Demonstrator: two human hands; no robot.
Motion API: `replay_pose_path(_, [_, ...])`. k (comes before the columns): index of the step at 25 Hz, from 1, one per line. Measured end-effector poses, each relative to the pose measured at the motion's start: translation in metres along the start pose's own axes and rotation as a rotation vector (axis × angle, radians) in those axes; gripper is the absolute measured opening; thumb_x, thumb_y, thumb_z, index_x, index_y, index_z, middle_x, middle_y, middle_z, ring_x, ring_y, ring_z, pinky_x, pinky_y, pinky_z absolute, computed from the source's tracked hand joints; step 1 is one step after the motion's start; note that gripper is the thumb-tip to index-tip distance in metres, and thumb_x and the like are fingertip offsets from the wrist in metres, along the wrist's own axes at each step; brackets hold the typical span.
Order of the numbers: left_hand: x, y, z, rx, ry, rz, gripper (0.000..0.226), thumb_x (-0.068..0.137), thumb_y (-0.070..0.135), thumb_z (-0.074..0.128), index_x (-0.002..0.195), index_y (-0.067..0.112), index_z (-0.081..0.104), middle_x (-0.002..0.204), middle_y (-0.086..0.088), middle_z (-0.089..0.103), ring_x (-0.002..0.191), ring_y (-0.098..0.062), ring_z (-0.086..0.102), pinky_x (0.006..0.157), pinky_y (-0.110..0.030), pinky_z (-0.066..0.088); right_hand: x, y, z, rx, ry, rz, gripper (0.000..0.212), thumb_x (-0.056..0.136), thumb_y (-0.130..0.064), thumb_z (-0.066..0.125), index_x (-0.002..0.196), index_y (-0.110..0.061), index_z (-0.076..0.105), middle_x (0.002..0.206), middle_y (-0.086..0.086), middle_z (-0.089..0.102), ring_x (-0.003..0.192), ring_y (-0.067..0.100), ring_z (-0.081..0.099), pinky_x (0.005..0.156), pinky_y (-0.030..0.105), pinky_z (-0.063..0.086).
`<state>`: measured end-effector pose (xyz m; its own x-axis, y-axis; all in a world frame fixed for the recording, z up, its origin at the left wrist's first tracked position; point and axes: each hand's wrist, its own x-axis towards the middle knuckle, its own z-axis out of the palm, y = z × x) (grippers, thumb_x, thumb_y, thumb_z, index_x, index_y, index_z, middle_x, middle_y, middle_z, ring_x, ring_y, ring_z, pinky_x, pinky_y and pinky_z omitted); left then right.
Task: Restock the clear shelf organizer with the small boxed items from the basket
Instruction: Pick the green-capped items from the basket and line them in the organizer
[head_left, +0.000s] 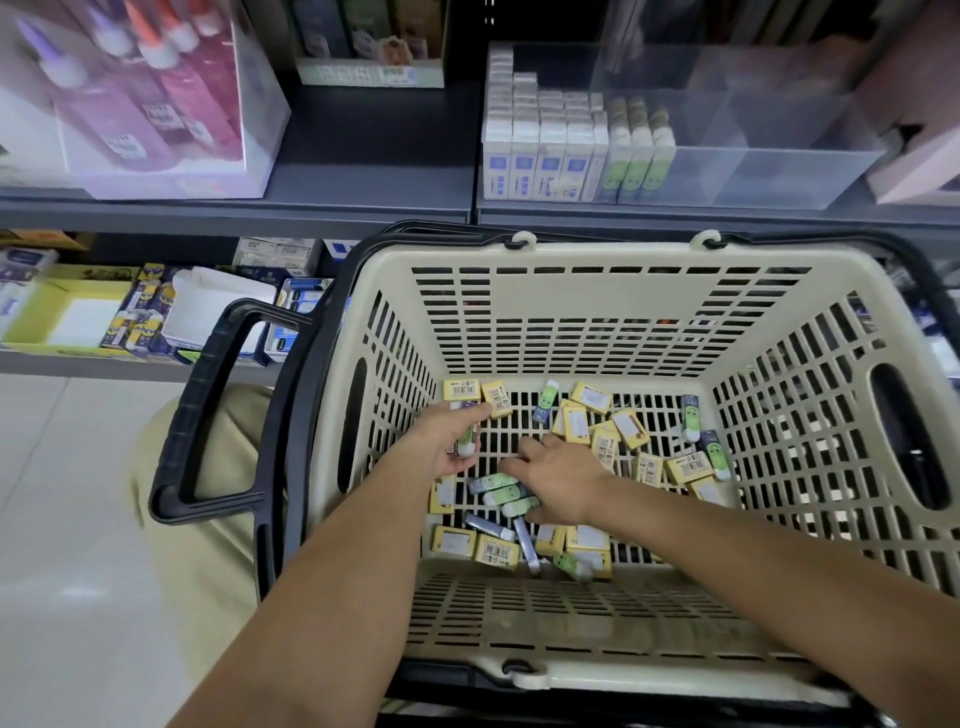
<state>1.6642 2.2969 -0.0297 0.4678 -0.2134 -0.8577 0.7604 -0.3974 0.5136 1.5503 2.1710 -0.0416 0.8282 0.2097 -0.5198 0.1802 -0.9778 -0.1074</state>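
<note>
While both arms reach into the cream basket (571, 254) at lower centre, your left grip (441, 444) curls round a green boxed item (467, 442). Your right grip (563, 480) covers loose green boxes (501, 491); whether it holds them cannot be told. The clear organizer (753, 156), upper right, stands part-filled.
</note>
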Motion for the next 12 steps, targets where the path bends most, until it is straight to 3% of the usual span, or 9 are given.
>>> replay_pose_path(6, [0.001,0.001,-0.001,-0.023,0.013,0.005,0.014,0.082,0.027,0.072,0.085,0.021,0.059,0.083,-0.002,0.059,0.070,-0.013,0.054,0.057,-0.028,0.049,0.008,0.004,-0.003,0.165,0.026,0.129,0.069,0.072,-0.045,0.066,0.129,-0.020,0.034,0.114,0.006,0.047,0.093,0.027,0.056,0.059,0.030,0.043])
replay_pose_path(10, [0.002,-0.002,-0.002,-0.053,-0.017,-0.017,0.023,0.080,0.025,0.074,0.096,0.017,0.060,0.115,-0.008,0.058,0.104,-0.022,0.056,0.062,-0.033,0.052,0.005,0.018,-0.007,0.670,0.160,0.274,0.048,0.068,-0.035,0.071,0.107,-0.022,0.046,0.096,0.001,0.055,0.086,0.020,0.056,0.061,0.028,0.045])
replay_pose_path(12, [-0.003,-0.003,0.000,-0.082,-0.131,-0.027,0.036,0.076,0.033,0.075,0.103,0.015,0.060,0.122,-0.007,0.056,0.111,-0.023,0.056,0.067,-0.035,0.056,0.001,0.022,-0.013,0.924,0.272,0.358,0.042,0.068,-0.032,0.073,0.101,-0.024,0.048,0.085,-0.007,0.057,0.076,0.011,0.057,0.057,0.019,0.045])
